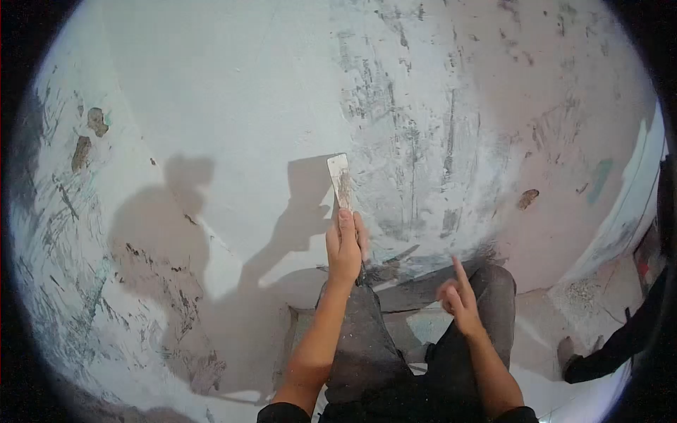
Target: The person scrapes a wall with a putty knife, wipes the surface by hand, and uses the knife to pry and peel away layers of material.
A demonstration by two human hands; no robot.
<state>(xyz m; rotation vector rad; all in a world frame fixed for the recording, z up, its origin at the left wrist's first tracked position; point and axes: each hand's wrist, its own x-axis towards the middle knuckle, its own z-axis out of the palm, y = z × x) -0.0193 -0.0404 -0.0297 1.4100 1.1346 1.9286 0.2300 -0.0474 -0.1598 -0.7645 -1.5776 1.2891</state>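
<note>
My left hand (343,247) is closed around the handle of a putty knife (340,180), thumb along it. The knife points up, its pale, stained blade edge at or close to the wall (233,92); contact cannot be made out. Right of the blade, the wall carries a rough, streaked white coat (416,134) with dark marks. My right hand (460,299) is in front of my right knee, holding nothing, with the index finger stretched out and the other fingers curled. It is apart from the wall and the knife.
My bent legs (356,338) are below my hands, close to the wall's foot. Chipped holes (97,122) mark the wall at left, and another chip (527,199) is at right. Another person's dark-clothed leg and shoe (566,356) show at lower right. Shadows fall across the wall.
</note>
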